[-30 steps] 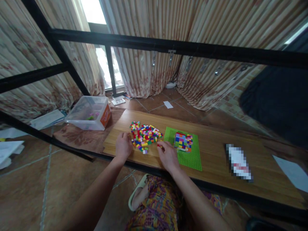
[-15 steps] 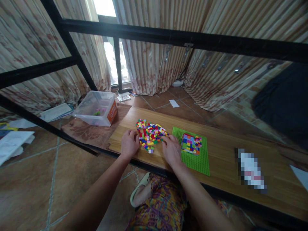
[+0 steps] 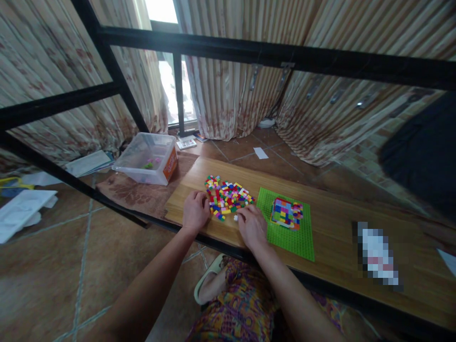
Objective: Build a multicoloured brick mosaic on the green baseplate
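Note:
A loose heap of small multicoloured building bricks (image 3: 228, 195) lies on the wooden table. At its left edge rests my left hand (image 3: 196, 211), fingers loosely curled and a little apart, with nothing visible in them. My right hand (image 3: 252, 227) is at the heap's near right side, thumb and fingertips closed on a small white brick (image 3: 235, 218) low over the tabletop. To its right lies a green baseplate (image 3: 290, 244), partly behind my right hand's knuckles. On the plate sits a roughly square block of bricks (image 3: 285, 213) in many colours.
A clear plastic box (image 3: 146, 159) with a few pieces inside stands on a brown mat (image 3: 124, 194) at left. A blurred-out item (image 3: 378, 254) lies on the table (image 3: 331, 237) at right. Black metal bars (image 3: 228, 45) cross in front of the curtains.
The white brick, lying loose at the near edge of the heap before, has moved right and is now at my right fingertips. My left hand has hardly moved. The view has shifted slightly.

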Available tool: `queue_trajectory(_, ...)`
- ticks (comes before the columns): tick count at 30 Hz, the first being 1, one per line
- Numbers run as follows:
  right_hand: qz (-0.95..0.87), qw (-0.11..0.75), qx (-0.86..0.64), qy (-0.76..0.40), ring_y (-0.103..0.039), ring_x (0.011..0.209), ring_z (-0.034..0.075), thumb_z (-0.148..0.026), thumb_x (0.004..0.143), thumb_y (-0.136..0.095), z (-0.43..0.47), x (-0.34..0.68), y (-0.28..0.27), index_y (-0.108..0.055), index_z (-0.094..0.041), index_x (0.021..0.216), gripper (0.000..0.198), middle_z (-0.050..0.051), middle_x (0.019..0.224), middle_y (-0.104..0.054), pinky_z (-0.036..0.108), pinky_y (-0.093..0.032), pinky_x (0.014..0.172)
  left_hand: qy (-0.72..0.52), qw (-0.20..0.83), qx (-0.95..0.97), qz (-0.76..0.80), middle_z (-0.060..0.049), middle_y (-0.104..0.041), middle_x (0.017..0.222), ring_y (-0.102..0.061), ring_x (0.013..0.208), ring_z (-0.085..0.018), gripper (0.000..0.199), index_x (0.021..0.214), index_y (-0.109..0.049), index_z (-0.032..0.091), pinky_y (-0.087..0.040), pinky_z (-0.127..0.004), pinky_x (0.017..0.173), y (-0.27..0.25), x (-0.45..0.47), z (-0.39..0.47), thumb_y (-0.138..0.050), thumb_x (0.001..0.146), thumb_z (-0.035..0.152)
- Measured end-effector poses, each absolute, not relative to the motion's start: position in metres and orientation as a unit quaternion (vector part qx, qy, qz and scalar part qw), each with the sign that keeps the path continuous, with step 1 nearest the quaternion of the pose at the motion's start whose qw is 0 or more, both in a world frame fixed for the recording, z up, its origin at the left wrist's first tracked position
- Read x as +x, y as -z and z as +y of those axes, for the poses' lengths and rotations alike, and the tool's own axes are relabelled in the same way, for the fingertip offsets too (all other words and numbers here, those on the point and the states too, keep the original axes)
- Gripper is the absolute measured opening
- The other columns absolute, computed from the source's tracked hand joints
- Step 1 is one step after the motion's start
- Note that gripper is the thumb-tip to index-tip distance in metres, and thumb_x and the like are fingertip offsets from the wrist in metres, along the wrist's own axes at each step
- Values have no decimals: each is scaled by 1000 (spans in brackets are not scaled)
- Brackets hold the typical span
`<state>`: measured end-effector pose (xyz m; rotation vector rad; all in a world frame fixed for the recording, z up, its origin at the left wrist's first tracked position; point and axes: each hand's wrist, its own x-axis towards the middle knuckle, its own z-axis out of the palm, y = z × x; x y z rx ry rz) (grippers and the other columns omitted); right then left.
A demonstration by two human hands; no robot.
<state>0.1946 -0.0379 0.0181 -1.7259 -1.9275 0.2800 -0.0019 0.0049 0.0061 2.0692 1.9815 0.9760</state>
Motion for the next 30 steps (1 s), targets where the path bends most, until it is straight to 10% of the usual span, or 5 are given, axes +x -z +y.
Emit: queue_trajectory(30,-732,221,-643,-45,-52,100,26,-28,92,-57,2,145,-24,-72,-19,97,18,11,103,-63,39,-40,90,-323,74,686,647,-8,-65,94,-61,92,-22,16,88,-66,20,-48,-34,84,-7,-3,4,-51,88,22)
